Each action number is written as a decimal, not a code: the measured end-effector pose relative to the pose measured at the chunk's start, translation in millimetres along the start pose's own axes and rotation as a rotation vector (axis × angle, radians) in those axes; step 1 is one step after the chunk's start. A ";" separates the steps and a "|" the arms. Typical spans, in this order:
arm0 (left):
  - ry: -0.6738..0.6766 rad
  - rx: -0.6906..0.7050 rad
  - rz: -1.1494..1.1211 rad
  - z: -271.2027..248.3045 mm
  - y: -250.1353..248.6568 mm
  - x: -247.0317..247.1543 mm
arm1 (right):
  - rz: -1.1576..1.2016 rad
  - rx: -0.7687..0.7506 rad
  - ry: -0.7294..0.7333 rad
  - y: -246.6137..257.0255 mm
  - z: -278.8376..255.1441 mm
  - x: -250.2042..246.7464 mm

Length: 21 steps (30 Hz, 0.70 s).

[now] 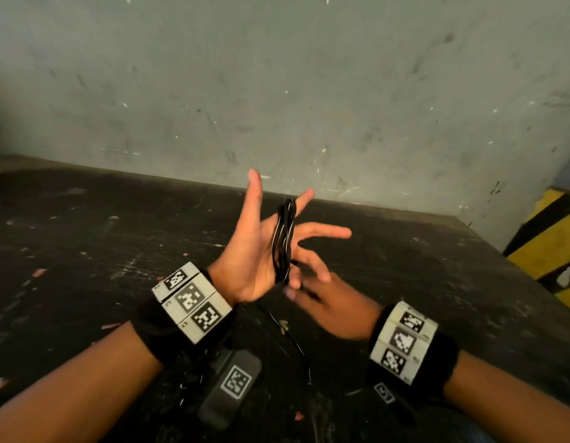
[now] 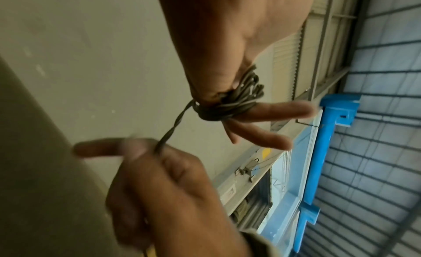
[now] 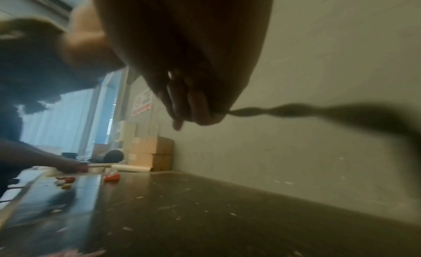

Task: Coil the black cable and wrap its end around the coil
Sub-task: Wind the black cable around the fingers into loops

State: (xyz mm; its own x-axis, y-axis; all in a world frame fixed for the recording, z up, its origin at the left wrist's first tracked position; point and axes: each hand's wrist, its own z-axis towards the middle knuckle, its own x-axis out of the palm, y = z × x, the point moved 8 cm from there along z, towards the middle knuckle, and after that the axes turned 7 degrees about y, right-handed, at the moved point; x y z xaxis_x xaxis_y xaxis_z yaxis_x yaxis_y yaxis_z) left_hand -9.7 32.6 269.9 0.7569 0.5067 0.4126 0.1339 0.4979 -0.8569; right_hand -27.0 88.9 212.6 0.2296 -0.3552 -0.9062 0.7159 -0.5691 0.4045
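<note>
The black cable (image 1: 283,241) is wound in several loops round the straight, spread fingers of my left hand (image 1: 255,247), which is raised palm-up above the table. The left wrist view shows the coil (image 2: 230,102) bunched at the base of those fingers. One twisted strand runs from it down to my right hand (image 2: 157,152). My right hand (image 1: 311,292) sits just below the left one and pinches that strand between thumb and fingers (image 3: 196,109). The loose cable (image 3: 273,110) trails away blurred, and a thin length (image 1: 298,345) hangs toward the table.
A dark, scuffed table (image 1: 85,238) ends at a grey wall (image 1: 277,91). A yellow-and-black striped block (image 1: 546,247) stands at the right. Cardboard boxes (image 3: 151,152) and another person's arm (image 3: 50,161) are at the table's far left end.
</note>
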 end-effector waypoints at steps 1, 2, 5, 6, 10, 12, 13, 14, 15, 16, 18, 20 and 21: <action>-0.047 0.014 0.030 3.2 -1.9 -6.1 | -0.065 0.009 0.045 6.1 -0.9 7.5; -0.093 0.022 0.058 5.2 -2.4 -13.1 | -0.123 0.021 0.078 13.2 -3.3 12.3; -0.198 0.017 0.176 6.8 3.6 -29.0 | -0.309 0.080 0.076 34.7 -11.0 6.1; -0.228 0.003 0.240 6.4 7.1 -33.0 | -0.342 0.084 0.070 42.0 -13.9 -0.2; -0.351 -0.091 0.451 0.1 24.1 -44.0 | -0.286 0.053 0.157 70.4 -27.1 -27.2; -0.366 -0.123 0.493 -2.3 33.8 -44.1 | -0.285 0.053 0.238 73.9 -28.5 -37.8; -0.368 -0.129 0.486 -3.1 37.3 -42.5 | -0.285 0.052 0.279 75.2 -28.7 -40.9; -0.372 -0.120 0.449 -3.4 39.7 -41.1 | -0.283 0.051 0.314 76.1 -29.5 -41.8; -0.383 -0.092 0.374 -3.6 39.4 -39.8 | -0.289 0.047 0.340 76.7 -30.4 -40.9; -0.402 -0.049 0.274 -3.9 37.3 -40.5 | -0.308 0.045 0.362 77.2 -32.0 -37.5; -0.448 0.034 0.080 -5.4 28.7 -44.3 | -0.379 0.041 0.404 77.0 -36.5 -25.5; -0.480 0.085 -0.044 -7.0 19.8 -47.4 | -0.431 0.030 0.421 76.1 -39.9 -10.7; -0.484 0.101 -0.077 -6.6 17.5 -47.4 | -0.447 0.015 0.424 76.5 -40.4 -4.3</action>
State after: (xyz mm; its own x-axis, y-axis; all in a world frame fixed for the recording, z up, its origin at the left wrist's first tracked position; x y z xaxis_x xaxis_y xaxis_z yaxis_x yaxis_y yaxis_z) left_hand -39.0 12.6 233.4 0.3603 0.7227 0.5898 0.0971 0.5997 -0.7943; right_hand 53.5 76.9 242.4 0.1539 0.2441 -0.9575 0.7950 -0.6061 -0.0267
